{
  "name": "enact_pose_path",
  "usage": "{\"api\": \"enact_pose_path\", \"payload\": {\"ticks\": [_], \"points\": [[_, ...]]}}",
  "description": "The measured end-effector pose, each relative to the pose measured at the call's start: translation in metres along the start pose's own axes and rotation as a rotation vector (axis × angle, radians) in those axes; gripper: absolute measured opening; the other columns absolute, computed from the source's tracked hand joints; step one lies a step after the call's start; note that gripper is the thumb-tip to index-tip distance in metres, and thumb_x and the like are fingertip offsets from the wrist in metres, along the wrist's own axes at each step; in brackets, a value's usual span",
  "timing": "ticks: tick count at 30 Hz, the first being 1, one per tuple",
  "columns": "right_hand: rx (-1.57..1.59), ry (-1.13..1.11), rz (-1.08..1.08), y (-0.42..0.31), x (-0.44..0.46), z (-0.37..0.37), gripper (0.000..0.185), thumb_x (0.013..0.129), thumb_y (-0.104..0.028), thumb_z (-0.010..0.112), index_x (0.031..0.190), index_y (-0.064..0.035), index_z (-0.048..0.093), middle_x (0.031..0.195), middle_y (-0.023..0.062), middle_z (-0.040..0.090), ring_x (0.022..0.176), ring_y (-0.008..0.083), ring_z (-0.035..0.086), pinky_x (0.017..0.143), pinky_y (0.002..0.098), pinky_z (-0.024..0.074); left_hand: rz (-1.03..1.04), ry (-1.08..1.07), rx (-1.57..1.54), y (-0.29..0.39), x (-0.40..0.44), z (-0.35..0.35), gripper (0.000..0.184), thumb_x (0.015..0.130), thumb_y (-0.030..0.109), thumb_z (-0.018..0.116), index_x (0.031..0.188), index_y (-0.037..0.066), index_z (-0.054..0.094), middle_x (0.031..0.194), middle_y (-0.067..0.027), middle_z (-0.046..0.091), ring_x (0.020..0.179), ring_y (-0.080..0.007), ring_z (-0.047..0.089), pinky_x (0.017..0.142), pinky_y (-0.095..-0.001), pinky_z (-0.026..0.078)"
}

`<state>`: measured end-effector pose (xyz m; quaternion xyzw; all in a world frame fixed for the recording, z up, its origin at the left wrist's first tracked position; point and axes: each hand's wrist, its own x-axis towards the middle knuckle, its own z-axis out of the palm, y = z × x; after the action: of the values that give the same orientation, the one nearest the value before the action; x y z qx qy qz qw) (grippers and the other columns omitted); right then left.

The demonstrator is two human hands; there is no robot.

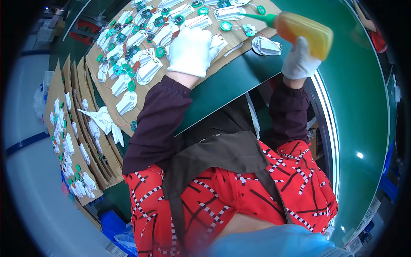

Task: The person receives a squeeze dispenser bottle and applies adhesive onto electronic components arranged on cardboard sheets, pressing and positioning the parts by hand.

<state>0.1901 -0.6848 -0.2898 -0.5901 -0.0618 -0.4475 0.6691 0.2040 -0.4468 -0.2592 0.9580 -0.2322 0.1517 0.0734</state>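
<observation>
My right hand [301,62], in a white glove, is wrapped round a squeeze bottle [306,32] of yellowish liquid. The bottle lies tilted, its long green nozzle [261,18] pointing left to a white plastic housing [229,13] on a cardboard sheet [231,53]. My left hand [190,49], gloved too, rests curled among the housings on the sheet; its fingertips are hidden, so what they grip cannot be made out. Close by its thumb lies another white housing [219,43]. Green round discs [225,26] and small green circuit boards [249,30] are wired to the housings.
One housing [266,46] sits on the green table [227,81], off the cardboard's edge. Several cardboard sheets [58,124] bearing similar parts stand stacked at left, with a white cloth [102,121] on them. A blue bin [112,222] is below. Another person's arm [364,17] shows at top right.
</observation>
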Motion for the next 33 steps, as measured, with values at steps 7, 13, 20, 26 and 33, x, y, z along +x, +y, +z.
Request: {"api": "enact_pose_path", "payload": {"ticks": [7, 13, 20, 26, 33], "points": [[0.345, 0.052, -0.005, -0.005, 0.021, -0.006, 0.050, 0.087, -0.024, 0.065, 0.125, 0.0009, 0.046, 0.117, 0.0166, 0.057, 0.104, 0.0311, 0.060, 0.086, 0.0463, 0.0541, 0.101, 0.095, 0.062, 0.004, -0.001, -0.020, 0.033, 0.073, 0.036, 0.070, 0.084, 0.005, 0.070, 0.090, -0.0127, 0.059, 0.087, -0.0286, 0.058, 0.074, -0.0386, 0.049], [0.463, -0.037, 0.015, 0.003, 0.022, 0.013, 0.045, 0.088, -0.017, 0.063, 0.126, -0.0015, 0.046, 0.119, 0.0143, 0.056, 0.107, 0.0279, 0.058, 0.092, 0.0434, 0.0500, -0.035, -0.066, -0.312, -0.023, 0.018, -0.042, 0.032, 0.080, 0.033, 0.062, 0.089, 0.004, 0.070, 0.084, -0.0143, 0.065, 0.082, -0.0288, 0.062, 0.075, -0.0369, 0.049], [0.531, -0.037, 0.054, 0.009, 0.016, 0.025, 0.041, 0.088, -0.012, 0.063, 0.125, -0.0031, 0.047, 0.120, 0.0100, 0.055, 0.113, 0.0231, 0.054, 0.099, 0.0397, 0.0437, -0.018, -0.166, 0.056, -0.037, 0.060, -0.013, 0.023, 0.080, 0.023, 0.059, 0.092, 0.007, 0.070, 0.090, -0.0164, 0.066, 0.083, -0.0330, 0.064, 0.076, -0.0398, 0.051], [0.444, -0.049, 0.085, 0.007, 0.015, 0.020, 0.042, 0.088, -0.013, 0.063, 0.125, -0.0031, 0.047, 0.120, 0.0105, 0.056, 0.112, 0.0231, 0.055, 0.099, 0.0392, 0.0435, 0.051, -0.101, 0.308, -0.044, 0.065, 0.013, 0.021, 0.077, 0.026, 0.067, 0.087, 0.008, 0.068, 0.085, -0.0138, 0.067, 0.079, -0.0288, 0.066, 0.072, -0.0389, 0.051], [0.502, -0.027, 0.108, 0.020, 0.012, 0.017, 0.042, 0.088, -0.012, 0.063, 0.126, -0.0030, 0.047, 0.120, 0.0105, 0.056, 0.112, 0.0232, 0.055, 0.099, 0.0391, 0.0433, 0.023, -0.294, -0.004, -0.059, 0.074, -0.002, 0.016, 0.075, 0.021, 0.064, 0.084, 0.009, 0.069, 0.091, -0.0139, 0.066, 0.086, -0.0314, 0.064, 0.077, -0.0396, 0.052]]}}
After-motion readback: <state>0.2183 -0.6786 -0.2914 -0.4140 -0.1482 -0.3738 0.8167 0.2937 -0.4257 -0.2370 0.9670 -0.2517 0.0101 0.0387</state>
